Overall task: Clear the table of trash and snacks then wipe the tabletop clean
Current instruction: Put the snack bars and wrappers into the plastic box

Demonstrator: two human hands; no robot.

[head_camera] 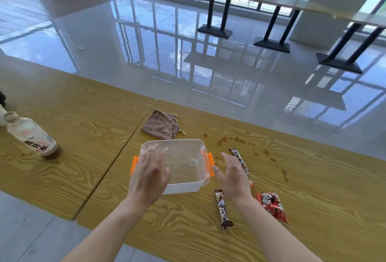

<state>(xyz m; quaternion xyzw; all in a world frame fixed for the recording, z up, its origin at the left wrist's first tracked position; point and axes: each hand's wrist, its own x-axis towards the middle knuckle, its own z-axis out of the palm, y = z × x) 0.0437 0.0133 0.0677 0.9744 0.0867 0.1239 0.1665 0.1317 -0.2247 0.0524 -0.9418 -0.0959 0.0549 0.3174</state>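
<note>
While nothing has gone into the box yet, both hands are bare and slack-fingered and hold nothing. Far left on the wooden surface (313,199): a labelled bottle (31,136), cap pointing away and left, a little brown liquid at its base; judged light and easy to tip, best taken round the middle. Next, a brown cloth (160,126), folded, soft and limp, lying just beyond the box. Centre: a clear plastic box (183,157), mouth up, empty, no lid seen, one orange latch at each end; its long axis appears to run left to right, latch to latch. Judged light, stiff, thin-walled and slick, so hold it at the two latch ends rather than the flexing side walls. The left hand (148,176) is over its left part, fingers spread and straight; whether it touches the rim I cannot tell. The right hand (231,178) is open just beside the right latch, apart from it and above one snack bar. That far snack bar (240,160) lies slanted, far end toward the left; the near snack bar (222,209) runs almost straight near to far. A red packet (272,206) lies further right. The wrappers are judged feather-light, crinkly and slippery: pinch mid-length. Brown spill spots (236,139) trail across the surface beyond the bars.
</note>
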